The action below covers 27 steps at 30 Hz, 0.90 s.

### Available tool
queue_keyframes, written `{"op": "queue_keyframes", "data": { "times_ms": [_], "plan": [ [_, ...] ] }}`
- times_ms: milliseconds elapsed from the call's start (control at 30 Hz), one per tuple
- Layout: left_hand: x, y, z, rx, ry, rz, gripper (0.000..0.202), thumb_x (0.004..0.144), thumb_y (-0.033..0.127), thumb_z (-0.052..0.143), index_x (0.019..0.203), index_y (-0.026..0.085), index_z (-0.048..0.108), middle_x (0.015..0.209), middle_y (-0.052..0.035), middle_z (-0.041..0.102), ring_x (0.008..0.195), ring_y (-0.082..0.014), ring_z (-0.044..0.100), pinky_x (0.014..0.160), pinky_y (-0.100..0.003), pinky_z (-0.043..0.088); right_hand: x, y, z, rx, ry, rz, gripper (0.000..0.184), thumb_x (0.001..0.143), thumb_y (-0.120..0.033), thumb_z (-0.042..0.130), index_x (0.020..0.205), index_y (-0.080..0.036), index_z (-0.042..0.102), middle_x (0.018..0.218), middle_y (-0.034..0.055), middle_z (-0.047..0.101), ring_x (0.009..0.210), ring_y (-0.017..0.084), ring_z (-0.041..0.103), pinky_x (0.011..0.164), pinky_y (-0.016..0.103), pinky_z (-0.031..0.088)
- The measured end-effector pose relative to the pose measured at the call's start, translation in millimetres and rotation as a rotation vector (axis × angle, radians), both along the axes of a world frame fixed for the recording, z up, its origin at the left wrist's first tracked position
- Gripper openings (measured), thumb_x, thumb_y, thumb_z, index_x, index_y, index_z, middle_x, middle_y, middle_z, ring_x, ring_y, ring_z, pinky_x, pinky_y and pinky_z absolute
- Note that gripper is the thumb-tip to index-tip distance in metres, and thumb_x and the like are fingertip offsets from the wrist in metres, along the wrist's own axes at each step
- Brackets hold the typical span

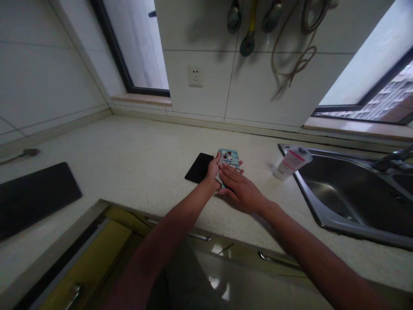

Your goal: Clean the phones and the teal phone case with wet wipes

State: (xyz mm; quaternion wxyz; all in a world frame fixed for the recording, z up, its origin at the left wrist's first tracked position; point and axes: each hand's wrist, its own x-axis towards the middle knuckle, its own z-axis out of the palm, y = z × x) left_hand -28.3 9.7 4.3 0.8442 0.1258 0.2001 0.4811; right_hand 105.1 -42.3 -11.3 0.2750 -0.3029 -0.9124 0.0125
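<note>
My left hand is wrapped round a phone in a light-blue patterned case, its thumb along the near side and fingertips showing past the far edge. Across the lower part of the case lies my right hand, fingers stretched out and flat. A pale patch shows beside the right fingers; I cannot tell if it is part of the case or a wipe. Just left of my hands, a flat black tablet-like slab rests on the white countertop, partly covered by my left hand.
A white squeeze tube with pink print stands at the rim of the steel sink on the right. Far left lies a large dark panel. Hoses and valves hang on the tiled wall near a socket.
</note>
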Motion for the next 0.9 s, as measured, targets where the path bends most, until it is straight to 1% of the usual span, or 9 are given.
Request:
{"op": "queue_keyframes", "data": {
  "times_ms": [100,233,333,400,467,533,600,767,900],
  "plan": [
    [-4,1,3.4,0.007,-0.004,0.068,0.052,0.101,0.046,0.038,0.127,0.01,0.064,0.096,-0.0158,0.076,0.096,-0.0294,0.074,0.094,-0.05,0.055,-1,-5,7.1,0.024,-0.013,0.047,0.056,0.103,-0.047,0.046,0.15,-0.016,0.048,0.155,0.0136,0.043,0.149,0.027,0.035,0.123,0.05,0.035],
    [-9,4,5.6,-0.016,0.004,0.156,0.053,0.101,0.045,0.033,0.13,0.011,0.063,0.1,-0.0161,0.076,0.098,-0.0302,0.073,0.093,-0.051,0.055,4,-9,18.9,0.026,-0.042,0.16,0.048,0.102,-0.044,0.05,0.139,-0.015,0.06,0.149,0.0135,0.052,0.144,0.026,0.044,0.119,0.047,0.041],
    [-13,6,5.0,-0.009,0.013,0.194,0.058,0.102,0.047,0.029,0.131,0.011,0.063,0.101,-0.0168,0.075,0.1,-0.0304,0.072,0.094,-0.052,0.054,14,-8,27.1,0.003,-0.046,0.21,0.041,0.102,-0.04,0.052,0.133,-0.018,0.065,0.144,0.0099,0.057,0.139,0.025,0.05,0.117,0.045,0.044],
    [-15,6,5.2,0.017,0.0,0.204,0.061,0.101,0.049,0.027,0.131,0.011,0.063,0.103,-0.017,0.075,0.103,-0.0305,0.071,0.096,-0.052,0.053,23,-5,30.4,-0.023,-0.036,0.186,0.038,0.102,-0.039,0.051,0.132,-0.021,0.066,0.142,0.0075,0.059,0.136,0.023,0.054,0.117,0.045,0.045],
    [-14,6,6.7,0.029,-0.014,0.182,0.063,0.101,0.051,0.026,0.131,0.009,0.063,0.105,-0.0179,0.075,0.104,-0.0309,0.071,0.097,-0.052,0.052,32,0,30.8,-0.055,-0.023,0.084,0.039,0.102,-0.041,0.051,0.134,-0.023,0.065,0.143,0.0068,0.059,0.135,0.024,0.055,0.116,0.046,0.046],
    [-11,5,9.0,0.021,-0.021,0.131,0.065,0.101,0.05,0.025,0.131,0.007,0.063,0.108,-0.0195,0.074,0.105,-0.0317,0.07,0.098,-0.051,0.051,38,6,27.3,-0.083,0.001,-0.045,0.045,0.102,-0.045,0.048,0.138,-0.023,0.062,0.147,0.0074,0.055,0.139,0.026,0.05,0.117,0.048,0.045],
    [-7,4,10.7,0.005,-0.02,0.084,0.064,0.102,0.047,0.025,0.13,0.005,0.063,0.11,-0.0204,0.074,0.104,-0.0324,0.071,0.098,-0.051,0.051,39,12,20.2,-0.105,0.027,-0.134,0.052,0.101,-0.05,0.047,0.144,-0.022,0.057,0.152,0.0093,0.048,0.146,0.028,0.041,0.12,0.052,0.039],
    [2,1,7.0,0.028,0.006,-0.004,0.054,0.102,0.043,0.033,0.131,0.009,0.064,0.109,-0.017,0.075,0.097,-0.0297,0.073,0.1,-0.046,0.051,33,23,-3.9,-0.167,0.08,-0.246,0.074,0.1,-0.059,0.043,0.158,-0.015,0.033,0.164,0.0163,0.024,0.154,0.033,0.017,0.124,0.062,0.019],
    [5,-6,3.8,0.084,0.028,-0.168,0.049,0.103,0.044,0.038,0.128,0.013,0.067,0.104,-0.0133,0.076,0.092,-0.0256,0.074,0.096,-0.04,0.053,35,28,-13.1,-0.211,0.173,-0.331,0.079,0.101,-0.062,0.035,0.163,-0.016,0.019,0.167,0.0174,0.013,0.156,0.033,0.007,0.125,0.063,0.011]
  ]
}}
